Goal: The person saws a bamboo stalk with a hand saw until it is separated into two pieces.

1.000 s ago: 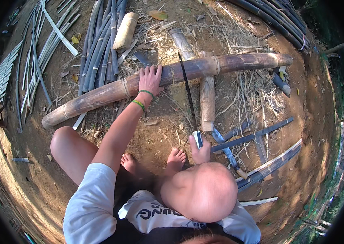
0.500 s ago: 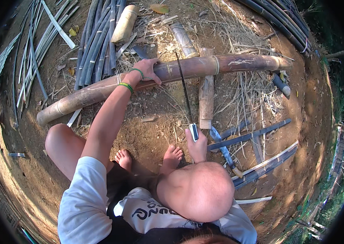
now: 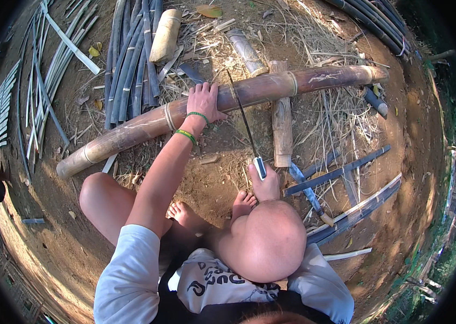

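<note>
A thick brown bamboo pole (image 3: 141,126) lies slantwise across the ground before me, its right part over a short wooden block (image 3: 281,129). My left hand (image 3: 205,104) grips the pole from above, fingers curled over its far side and thumb pointing right along it. Just right of that hand, the thin dark blade of a handsaw (image 3: 243,114) crosses the pole. My right hand (image 3: 266,183) is closed around the saw's white and dark handle, near my raised right knee. Whether the blade has cut into the bamboo cannot be made out.
Dark bamboo strips (image 3: 131,59) lie beyond the pole, beside a short pale bamboo piece (image 3: 166,35). A knife-like blade (image 3: 309,194) and split bamboo (image 3: 357,213) are right of my knee. Long bamboo poles (image 3: 371,21) lie far right. Straw-like shavings (image 3: 317,43) litter the dirt.
My left hand has turned, its fingers now reaching over the pole closer to the blade. The saw stays across the pole in my right hand. The whole view has shifted slightly.
</note>
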The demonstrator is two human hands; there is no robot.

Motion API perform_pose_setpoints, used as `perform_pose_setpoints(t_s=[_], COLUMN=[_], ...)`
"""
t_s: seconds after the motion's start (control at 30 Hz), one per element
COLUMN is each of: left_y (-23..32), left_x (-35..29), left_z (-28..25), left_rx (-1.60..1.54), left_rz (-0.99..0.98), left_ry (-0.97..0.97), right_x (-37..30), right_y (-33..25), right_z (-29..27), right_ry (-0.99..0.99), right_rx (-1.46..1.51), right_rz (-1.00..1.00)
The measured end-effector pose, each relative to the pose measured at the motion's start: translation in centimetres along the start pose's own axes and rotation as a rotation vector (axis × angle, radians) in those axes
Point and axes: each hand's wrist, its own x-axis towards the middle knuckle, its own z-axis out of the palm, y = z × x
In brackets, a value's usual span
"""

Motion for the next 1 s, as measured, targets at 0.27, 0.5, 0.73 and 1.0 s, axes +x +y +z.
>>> perform_pose_setpoints(t_s=[0.27, 0.5, 0.73, 1.0], left_y=[-0.6, -1.2, -0.7, -0.1], left_x=[0.9, -0.6, -0.9, -1.8], left_z=[-0.9, 1.0, 1.5, 2.2], left_rx=[-0.077, -0.101, -0.130, -0.085], left_rz=[-0.027, -0.014, -0.022, 0.001], left_ry=[-0.108, 0.068, 0.076, 0.213], right_x=[-2.1, -0.4, 9.8, 3.6], right_y=[-1.0, -2.1, -6.0, -2.3], right_z=[-0.7, 0.0, 5.3, 1.2], right_ry=[-0.096, -0.090, -0.056, -0.080], right_rx=[-0.080, -0.170, -0.129, -0.179], right_rz=[0.168, 0.134, -0.036, 0.004])
